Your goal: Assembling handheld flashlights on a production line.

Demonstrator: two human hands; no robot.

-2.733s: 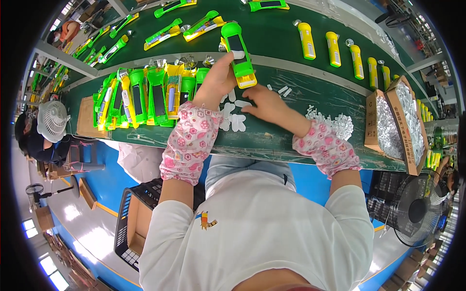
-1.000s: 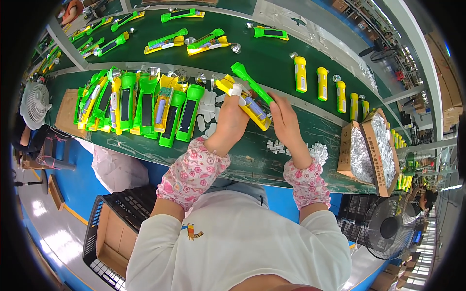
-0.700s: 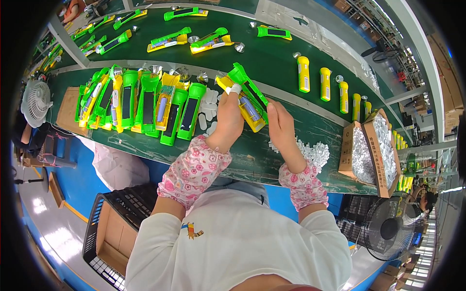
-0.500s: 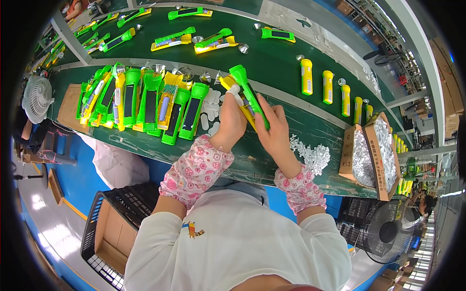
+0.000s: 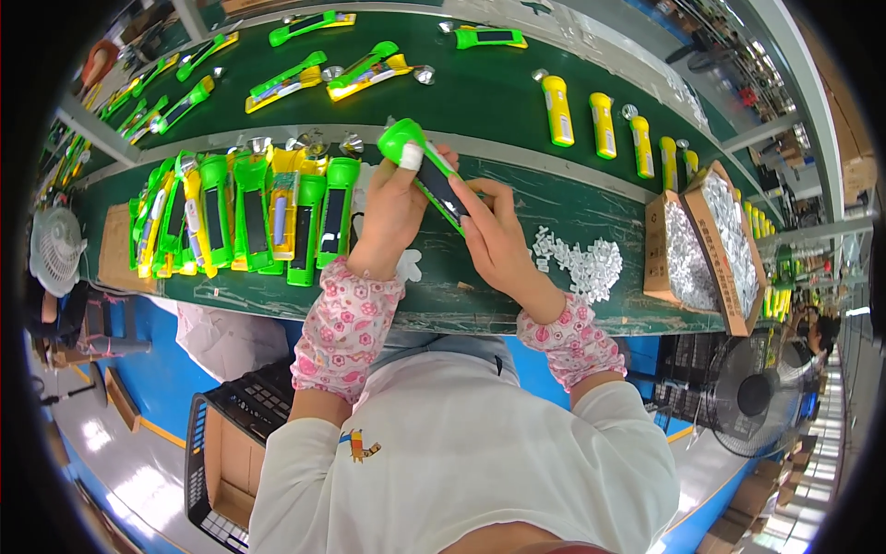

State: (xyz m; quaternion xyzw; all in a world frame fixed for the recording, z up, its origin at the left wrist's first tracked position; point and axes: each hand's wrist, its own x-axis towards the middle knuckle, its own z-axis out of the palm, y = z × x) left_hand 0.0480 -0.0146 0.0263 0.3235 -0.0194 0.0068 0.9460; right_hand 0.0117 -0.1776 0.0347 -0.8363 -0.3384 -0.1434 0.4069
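The green flashlight (image 5: 430, 174) is up above the benchtop (image 5: 554, 198), its wide head toward eleven o'clock and its long axis running down to five, dark panel (image 5: 437, 188) facing up. From seven o'clock the left hand (image 5: 389, 208) wraps its head end, white-covered thumb on top, fingertips showing beyond. The right hand (image 5: 503, 242) comes from five, a digit pressed along the panel's lower end; I can't tell what its hidden fingers do. Flashlights (image 5: 245, 212) crowd nine o'clock; benchtop separates the right hand from white pieces (image 5: 592, 268) at four.
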